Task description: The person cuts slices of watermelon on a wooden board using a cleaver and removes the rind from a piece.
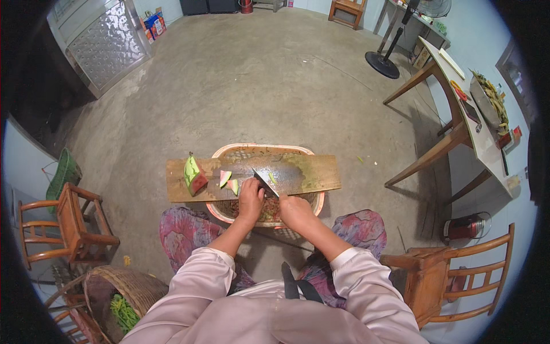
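A wooden board (318, 172) lies across an oval plastic basket (223, 150) with chopped pieces (270, 208) inside. My right hand (296, 210) is closed around the handle of a kitchen knife (267, 182), whose blade points up and left over the board. Just left of the blade, my left hand (251, 198) rests at the board's near edge with bent fingers; whether it holds a piece is hidden. Two small watermelon rind pieces (225, 178) (233, 186) lie left of that hand. A large watermelon wedge (194, 176) sits near the board's left end. A green sliver (272, 178) lies right of the blade.
Wooden chairs (81, 223) (429, 279) stand on both sides. A wicker basket (129, 284) with green leaves is at lower left, a green basket (64, 172) beyond it. On the right are a table (485, 142), a fan base (382, 64) and a red lantern-like object (464, 228).
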### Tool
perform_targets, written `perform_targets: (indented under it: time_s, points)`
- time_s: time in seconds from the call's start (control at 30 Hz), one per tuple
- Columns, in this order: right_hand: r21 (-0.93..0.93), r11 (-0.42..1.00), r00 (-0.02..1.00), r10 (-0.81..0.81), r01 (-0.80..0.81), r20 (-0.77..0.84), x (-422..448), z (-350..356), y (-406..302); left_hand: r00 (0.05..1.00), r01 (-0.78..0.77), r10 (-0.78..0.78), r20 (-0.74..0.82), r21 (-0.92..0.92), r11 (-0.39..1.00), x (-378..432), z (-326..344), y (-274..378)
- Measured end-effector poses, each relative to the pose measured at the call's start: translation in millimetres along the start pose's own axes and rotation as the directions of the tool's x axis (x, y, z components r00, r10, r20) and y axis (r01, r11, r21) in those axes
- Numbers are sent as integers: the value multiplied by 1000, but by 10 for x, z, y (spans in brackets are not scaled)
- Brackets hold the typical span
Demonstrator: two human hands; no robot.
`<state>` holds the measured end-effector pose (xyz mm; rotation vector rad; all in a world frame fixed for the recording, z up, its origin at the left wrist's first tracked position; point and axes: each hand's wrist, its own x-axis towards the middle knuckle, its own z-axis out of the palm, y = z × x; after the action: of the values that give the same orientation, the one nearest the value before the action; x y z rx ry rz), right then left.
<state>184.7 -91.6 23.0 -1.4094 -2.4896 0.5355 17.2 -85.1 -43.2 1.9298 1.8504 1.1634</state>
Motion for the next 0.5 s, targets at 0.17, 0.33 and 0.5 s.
perform_targets:
  time_s: [0.17,0.33,0.5]
  points:
    - [8,1000,998,-2,3,-65,11,317,67,999,39,-39,-37,14,999,-9,-4,36]
    - [62,998,976,26,-13,-216,109,175,23,985,173,-167,42,-215,961,91,19,68]
    - [48,998,976,55,-46,-212,81,-28,47,986,127,-149,-74,-246,961,157,43,27]
